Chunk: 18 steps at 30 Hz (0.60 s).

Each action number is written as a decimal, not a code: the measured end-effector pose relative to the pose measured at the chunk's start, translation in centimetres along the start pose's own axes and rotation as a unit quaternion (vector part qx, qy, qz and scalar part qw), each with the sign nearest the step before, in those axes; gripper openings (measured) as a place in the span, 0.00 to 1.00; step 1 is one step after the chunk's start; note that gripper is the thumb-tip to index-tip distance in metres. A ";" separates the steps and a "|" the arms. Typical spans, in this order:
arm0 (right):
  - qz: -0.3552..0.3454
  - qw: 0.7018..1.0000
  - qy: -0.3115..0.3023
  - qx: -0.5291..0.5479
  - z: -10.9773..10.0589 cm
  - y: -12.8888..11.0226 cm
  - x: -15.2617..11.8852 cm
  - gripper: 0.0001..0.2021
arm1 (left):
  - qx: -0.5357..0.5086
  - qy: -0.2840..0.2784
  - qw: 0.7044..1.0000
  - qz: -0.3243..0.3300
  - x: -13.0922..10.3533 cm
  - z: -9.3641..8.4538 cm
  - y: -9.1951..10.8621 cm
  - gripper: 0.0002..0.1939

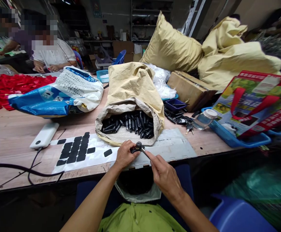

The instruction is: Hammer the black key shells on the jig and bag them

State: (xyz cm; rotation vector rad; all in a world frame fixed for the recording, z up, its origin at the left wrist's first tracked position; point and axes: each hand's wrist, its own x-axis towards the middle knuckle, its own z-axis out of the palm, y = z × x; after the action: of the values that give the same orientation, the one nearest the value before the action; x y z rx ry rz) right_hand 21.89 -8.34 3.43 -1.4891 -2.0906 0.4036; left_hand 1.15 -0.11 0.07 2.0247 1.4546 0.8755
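My left hand [126, 154] is closed on a small dark part at the table's front edge, mostly hidden by the fingers. My right hand [165, 175] grips a thin metal rod-shaped tool [144, 151] that slants up to the left. Where the two hands meet, a dark round knob [138, 145] shows; I cannot tell which piece it belongs to. Just behind them lies an open cloth sack [130, 80], its mouth towards me, with many black tubular parts [135, 122] inside. A grey sheet [176, 148] lies under the sack's mouth.
Left are a white strip with black stickers [75, 148], a power bank [45, 135] with a cable, and a blue-white bag [58, 93]. Right stand a lidded jar [205, 119], keys [189, 129], a blue tray [239, 138] and a cardboard box [191, 87]. A person [53, 54] sits across.
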 end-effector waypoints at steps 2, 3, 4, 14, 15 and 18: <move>0.005 1.000 -0.002 -0.023 0.1 0.1 -0.2 0.26 | -0.005 0.001 1.000 -0.005 0.0 0.0 0.0 0.04; 0.009 1.000 0.003 -0.023 0.0 0.1 -0.2 0.26 | -0.011 0.002 1.000 -0.006 0.0 0.0 0.0 0.05; 0.012 1.000 0.011 -0.019 -0.2 0.1 -0.1 0.26 | -0.017 0.003 1.000 -0.006 0.0 0.1 0.0 0.06; 0.053 0.996 0.065 0.018 -1.0 1.5 -0.5 0.22 | -0.022 0.003 1.000 -0.004 -0.1 0.1 -0.3 0.07; 0.063 0.994 0.092 0.012 -1.6 2.0 -0.2 0.21 | -0.036 0.000 0.999 -0.003 -0.1 0.0 -0.4 0.07; 0.129 0.977 0.157 -0.060 -3.7 4.3 1.0 0.20 | -0.108 -0.002 0.994 -0.003 -0.2 -0.3 -0.5 0.07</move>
State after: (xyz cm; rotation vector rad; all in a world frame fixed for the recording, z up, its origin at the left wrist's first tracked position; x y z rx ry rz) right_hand 27.15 -6.13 4.42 -1.7747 -1.7060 0.1252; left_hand 0.58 -0.15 -0.08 1.8612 1.3023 0.9806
